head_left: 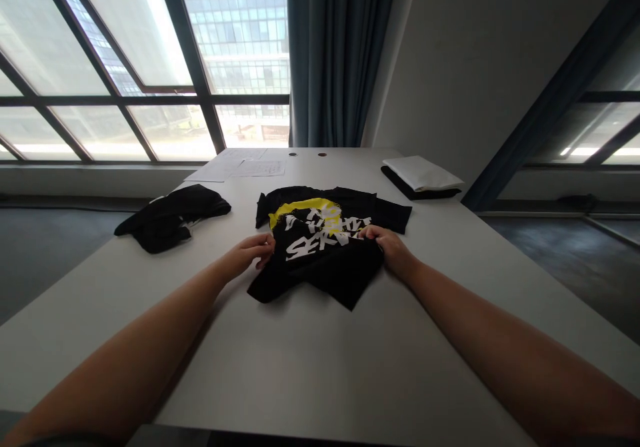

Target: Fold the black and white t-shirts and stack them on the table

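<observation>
pinching black t-shirt [323, 252] with left hand [257, 248] at nine o'clock, right hand [393, 247] at three, probably to control the fabric evenly.

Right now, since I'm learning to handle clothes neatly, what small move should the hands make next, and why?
Probably ease the left hand and right hand slightly apart, tautening the black fabric T-shirt with yellow-and-white print. Both hold it at opposite sides, and its near edge looks uneven, with a notch between two corners that jut toward the viewer.
</observation>
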A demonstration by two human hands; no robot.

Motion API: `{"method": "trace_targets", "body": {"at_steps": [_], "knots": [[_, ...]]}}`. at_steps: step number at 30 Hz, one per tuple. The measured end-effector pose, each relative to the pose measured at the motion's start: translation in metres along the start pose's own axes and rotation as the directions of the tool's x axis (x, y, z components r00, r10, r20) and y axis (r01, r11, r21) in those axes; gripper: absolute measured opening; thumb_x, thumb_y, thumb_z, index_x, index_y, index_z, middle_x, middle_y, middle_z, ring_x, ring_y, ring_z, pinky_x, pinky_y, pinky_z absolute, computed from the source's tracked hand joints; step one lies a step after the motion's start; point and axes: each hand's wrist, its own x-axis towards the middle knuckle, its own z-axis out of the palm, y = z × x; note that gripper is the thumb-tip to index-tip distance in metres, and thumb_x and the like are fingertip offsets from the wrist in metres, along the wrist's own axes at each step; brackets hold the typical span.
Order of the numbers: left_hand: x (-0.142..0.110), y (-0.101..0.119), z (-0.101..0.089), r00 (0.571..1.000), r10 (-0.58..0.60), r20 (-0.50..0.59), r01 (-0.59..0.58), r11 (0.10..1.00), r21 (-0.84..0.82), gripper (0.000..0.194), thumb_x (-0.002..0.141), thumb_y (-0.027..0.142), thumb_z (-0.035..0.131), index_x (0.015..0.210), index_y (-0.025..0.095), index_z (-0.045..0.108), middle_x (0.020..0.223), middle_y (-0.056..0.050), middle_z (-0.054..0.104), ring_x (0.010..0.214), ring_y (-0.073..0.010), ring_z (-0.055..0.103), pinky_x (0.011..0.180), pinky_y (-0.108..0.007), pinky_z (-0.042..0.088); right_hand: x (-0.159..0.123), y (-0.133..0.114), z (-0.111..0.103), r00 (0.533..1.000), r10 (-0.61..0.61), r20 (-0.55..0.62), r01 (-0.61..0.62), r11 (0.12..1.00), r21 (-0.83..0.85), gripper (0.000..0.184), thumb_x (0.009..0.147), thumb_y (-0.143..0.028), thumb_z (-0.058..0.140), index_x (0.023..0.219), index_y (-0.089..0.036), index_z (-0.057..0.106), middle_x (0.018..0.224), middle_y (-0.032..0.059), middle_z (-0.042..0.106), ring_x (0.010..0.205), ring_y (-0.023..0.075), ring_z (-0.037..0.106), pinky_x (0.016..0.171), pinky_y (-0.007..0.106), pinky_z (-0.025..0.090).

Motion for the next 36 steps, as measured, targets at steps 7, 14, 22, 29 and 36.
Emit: {"method": "trace_targets", "body": {"at_steps": [7, 14, 22, 29, 36], "knots": [[-0.008, 0.025, 0.019, 0.972, 0.140, 0.189, -0.226, 0.783, 0.579, 0.031, 0.102, 0.048, 0.053, 0.107, 0.023, 0.069, 0.111, -0.007, 0.071, 0.102, -0.0228, 0.066, 0.091, -0.035, 0.054, -0.003, -0.014, -0.004, 0.995, 0.035, 0.092, -0.024, 0.993, -0.113, 0.023, 0.095, -0.043, 0.057, 0.105, -0.024, 0.064, 0.102, 0.0055, 0.072, 0.096, 0.0247, 0.066, 0.092, 0.040, 0.052], [-0.008, 0.032, 0.029, 0.969, 0.092, 0.228, -0.244, 0.491, 0.836, 0.024, 0.102, 0.043, 0.055, 0.106, 0.027, 0.072, 0.112, -0.006, 0.071, 0.104, -0.0252, 0.068, 0.100, -0.039, 0.050, -0.002, -0.008, 0.007, 0.936, 0.351, 0.031, -0.352, 0.935, 0.044, 0.040, 0.070, -0.043, 0.080, 0.100, -0.022, 0.064, 0.094, 0.0032, 0.071, 0.076, 0.0185, 0.064, 0.073, 0.033, 0.055], [-0.017, 0.042, 0.021, 0.996, -0.083, 0.013, 0.015, 0.335, 0.942, 0.037, 0.099, 0.044, 0.051, 0.075, 0.023, 0.071, 0.089, -0.010, 0.075, 0.082, -0.0297, 0.072, 0.079, -0.043, 0.053, -0.018, -0.039, -0.016, 0.932, 0.363, -0.011, -0.357, 0.910, -0.209, 0.030, 0.070, -0.032, 0.080, 0.097, -0.025, 0.069, 0.096, 0.0025, 0.074, 0.063, 0.0152, 0.060, 0.055, 0.028, 0.047], [-0.021, 0.047, 0.028, 0.969, -0.118, -0.215, 0.230, 0.132, 0.964, 0.033, 0.099, 0.047, 0.056, 0.092, 0.021, 0.075, 0.089, -0.015, 0.075, 0.088, -0.0337, 0.073, 0.076, -0.043, 0.056, -0.025, -0.057, -0.011, 0.953, 0.252, 0.166, -0.139, 0.854, -0.501, 0.011, 0.086, -0.033, 0.066, 0.091, -0.027, 0.074, 0.090, 0.0044, 0.078, 0.079, 0.0241, 0.072, 0.075, 0.036, 0.056], [-0.011, 0.011, 0.046, 0.998, 0.057, -0.035, 0.013, 0.359, 0.933, 0.053, 0.104, 0.049, 0.052, 0.146, 0.018, 0.061, 0.153, -0.019, 0.057, 0.140, -0.0390, 0.054, 0.117, -0.052, 0.044, -0.028, -0.050, 0.004, 0.931, 0.168, 0.324, -0.186, 0.982, 0.026, 0.043, 0.077, -0.018, 0.051, 0.117, -0.025, 0.066, 0.125, 0.0048, 0.075, 0.120, 0.0271, 0.069, 0.103, 0.042, 0.054]]}}
